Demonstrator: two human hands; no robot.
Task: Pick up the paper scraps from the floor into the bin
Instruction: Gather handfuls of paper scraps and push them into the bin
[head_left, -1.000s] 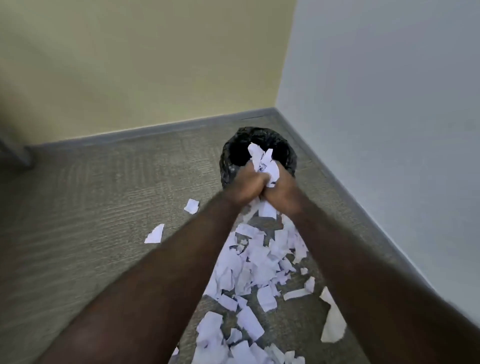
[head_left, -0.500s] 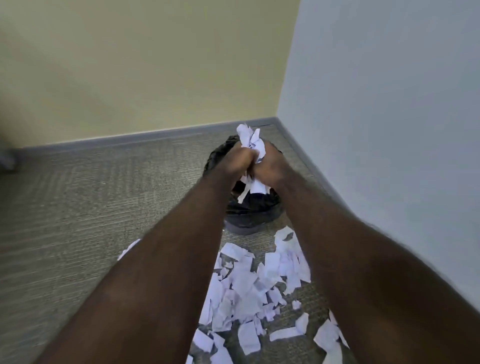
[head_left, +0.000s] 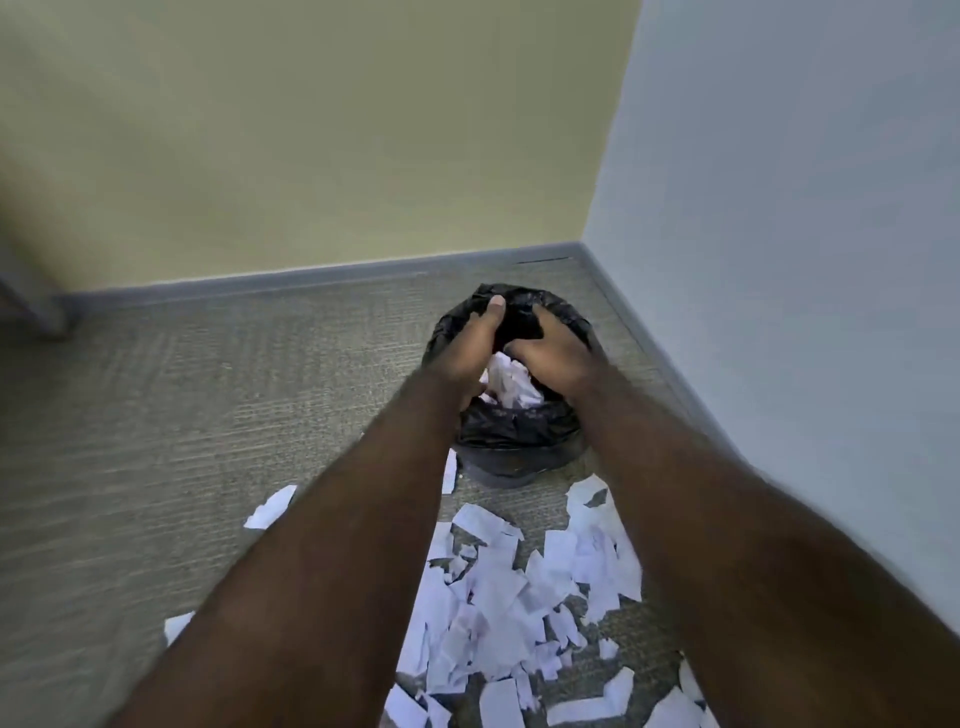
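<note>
A small round bin (head_left: 511, 441) lined with a black bag stands on the carpet near the room's corner. Both my hands hover over its mouth. My left hand (head_left: 470, 345) has its fingers spread, thumb up, and holds nothing. My right hand (head_left: 553, 358) is also spread open, palm down. Between and below them a bunch of white paper scraps (head_left: 509, 384) lies inside the bin. A large pile of white scraps (head_left: 519, 603) covers the floor in front of the bin, between my forearms.
Stray scraps lie to the left: one (head_left: 270, 506) beside my left forearm, another (head_left: 176, 626) lower down. A yellow wall stands behind the bin and a pale wall (head_left: 779, 260) to the right, with grey baseboard (head_left: 311, 278). Grey carpet stretches to the left.
My two hands, which were clasped on a bunch of scraps and carrying it over the bin, have opened. The scraps have dropped into the bin.
</note>
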